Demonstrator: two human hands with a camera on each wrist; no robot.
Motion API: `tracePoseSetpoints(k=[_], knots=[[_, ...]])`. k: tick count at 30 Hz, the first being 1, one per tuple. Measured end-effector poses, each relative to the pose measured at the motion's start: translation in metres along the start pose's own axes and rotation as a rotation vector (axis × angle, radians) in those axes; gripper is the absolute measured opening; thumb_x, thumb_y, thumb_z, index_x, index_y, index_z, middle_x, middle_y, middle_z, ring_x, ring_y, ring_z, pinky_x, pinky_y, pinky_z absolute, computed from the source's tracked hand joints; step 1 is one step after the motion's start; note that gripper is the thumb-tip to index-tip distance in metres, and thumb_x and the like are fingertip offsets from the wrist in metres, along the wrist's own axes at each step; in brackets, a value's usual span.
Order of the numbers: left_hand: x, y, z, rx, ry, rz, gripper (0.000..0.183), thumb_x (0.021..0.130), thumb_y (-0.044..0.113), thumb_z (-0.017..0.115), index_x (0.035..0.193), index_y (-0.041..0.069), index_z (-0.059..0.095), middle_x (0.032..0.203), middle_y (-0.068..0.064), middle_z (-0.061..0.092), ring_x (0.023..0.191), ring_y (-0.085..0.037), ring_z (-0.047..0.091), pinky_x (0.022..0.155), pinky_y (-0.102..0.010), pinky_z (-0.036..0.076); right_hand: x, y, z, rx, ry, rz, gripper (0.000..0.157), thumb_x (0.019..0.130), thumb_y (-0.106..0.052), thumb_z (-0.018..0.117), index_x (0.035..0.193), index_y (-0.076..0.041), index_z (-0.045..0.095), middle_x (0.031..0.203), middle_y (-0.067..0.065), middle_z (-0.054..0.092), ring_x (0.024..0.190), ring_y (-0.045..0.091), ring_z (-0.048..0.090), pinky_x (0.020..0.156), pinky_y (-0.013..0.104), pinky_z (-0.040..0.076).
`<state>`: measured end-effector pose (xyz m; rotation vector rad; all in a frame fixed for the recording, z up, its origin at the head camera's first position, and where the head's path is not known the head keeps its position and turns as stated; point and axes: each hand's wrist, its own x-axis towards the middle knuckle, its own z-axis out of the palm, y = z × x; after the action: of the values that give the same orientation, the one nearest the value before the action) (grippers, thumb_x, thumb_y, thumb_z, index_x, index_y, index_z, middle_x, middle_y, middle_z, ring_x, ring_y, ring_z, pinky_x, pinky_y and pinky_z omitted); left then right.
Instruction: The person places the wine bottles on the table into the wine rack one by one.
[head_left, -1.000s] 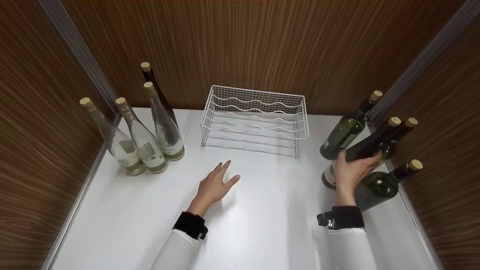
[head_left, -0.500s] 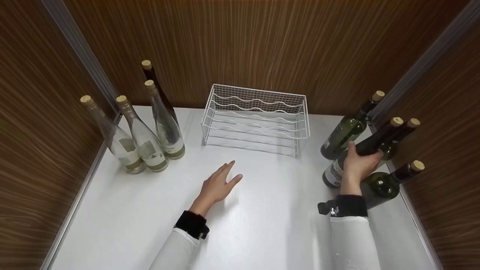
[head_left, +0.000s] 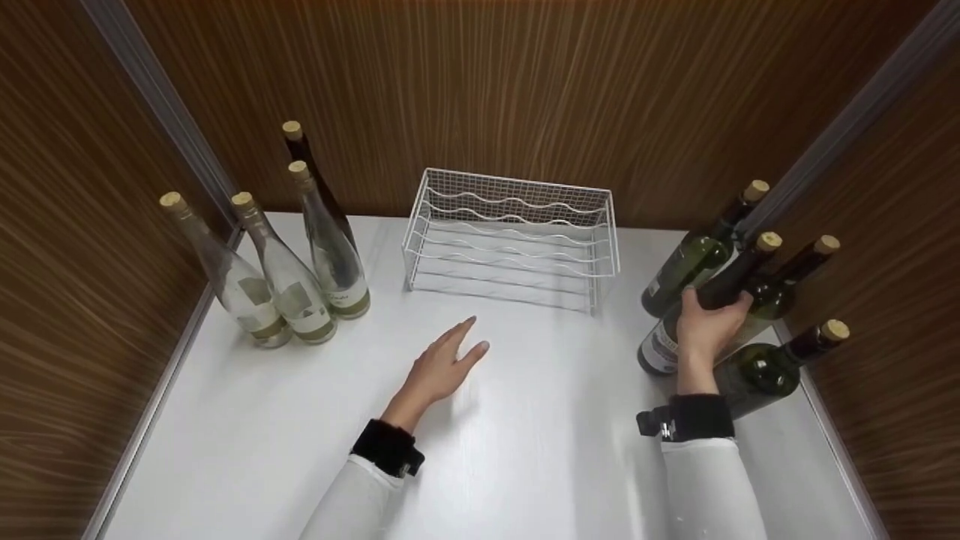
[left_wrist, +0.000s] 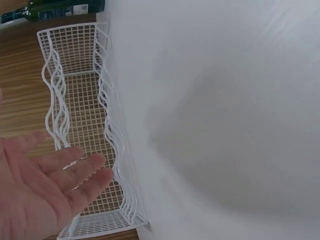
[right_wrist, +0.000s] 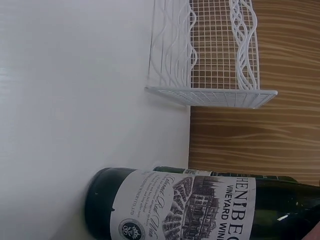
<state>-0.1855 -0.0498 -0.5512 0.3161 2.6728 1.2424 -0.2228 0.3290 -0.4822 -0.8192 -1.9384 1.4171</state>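
My right hand (head_left: 709, 330) grips a dark, corked wine bottle (head_left: 660, 349) round its upper body, among the bottles on the right. In the right wrist view that wine bottle (right_wrist: 200, 205) shows a white label with a drawn building; only a bit of the hand shows at the lower right corner. My left hand (head_left: 437, 367) hovers over the white table, fingers extended and holding nothing. In the left wrist view the left hand (left_wrist: 55, 185) is palm up in view, overlapping the white wire wine rack (left_wrist: 85, 125).
The two-tier wire rack (head_left: 510, 259) with wavy bars stands at the back centre. Three green bottles (head_left: 697, 262) surround the gripped one. Several corked bottles, clear ones (head_left: 300, 307) and a dark one (head_left: 319, 180), stand at left. Wood-grain walls (head_left: 487, 90) enclose the white table (head_left: 510, 450).
The gripped bottle has shifted a little to the left, its neck moving away from the green bottle behind it. My left hand has drifted slightly up and right.
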Motion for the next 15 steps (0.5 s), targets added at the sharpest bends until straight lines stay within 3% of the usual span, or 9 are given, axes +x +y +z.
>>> tracePoseSetpoints(k=[9,15], knots=[[0.002,0.018,-0.006,-0.144,-0.025,0.047,0.067,0.101,0.059,0.037,0.155,0.019,0.033,0.155,-0.007,0.034,0.142,-0.028,0.030,0.112,-0.048,0.028,-0.027,-0.007,0.007,-0.088,-0.065,-0.196,0.051,0.080,-0.012,0.075,0.124,-0.001,0.053,0.115,0.016,0.063,0.108,0.028,0.057,0.096,0.039,0.041],[0.003,0.030,-0.010,-0.248,-0.047,0.060,0.068,0.100,0.061,0.034,0.154,0.019,0.035,0.153,-0.010,0.038,0.136,-0.033,0.040,0.107,-0.052,0.036,-0.045,-0.011,0.014,-0.155,-0.148,-0.335,0.045,0.072,-0.006,0.077,0.112,0.000,0.058,0.102,0.020,0.065,0.099,0.035,0.060,0.091,0.045,0.042]])
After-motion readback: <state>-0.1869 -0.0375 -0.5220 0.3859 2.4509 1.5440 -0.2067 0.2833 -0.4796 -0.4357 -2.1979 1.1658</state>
